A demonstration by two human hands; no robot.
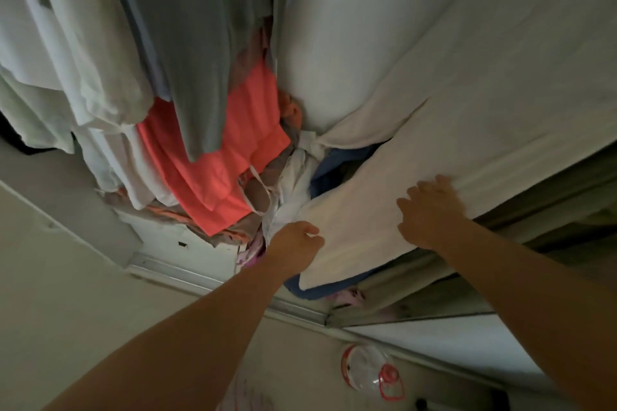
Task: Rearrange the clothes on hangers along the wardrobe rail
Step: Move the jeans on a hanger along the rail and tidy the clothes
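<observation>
pinching the cream cloth point(467, 110) at its near edge with the left hand point(295, 240); pressing flat on it with the right hand point(430, 210), clasping nothing, probably to steady it while parting it from the coral top point(213, 163) nearby. hanging rightmost among the clothes. counted: two hands, one cream cloth, one coral top, one grey top point(200, 43).

Dim, soft blur, wide-angle warp at edges.
</observation>
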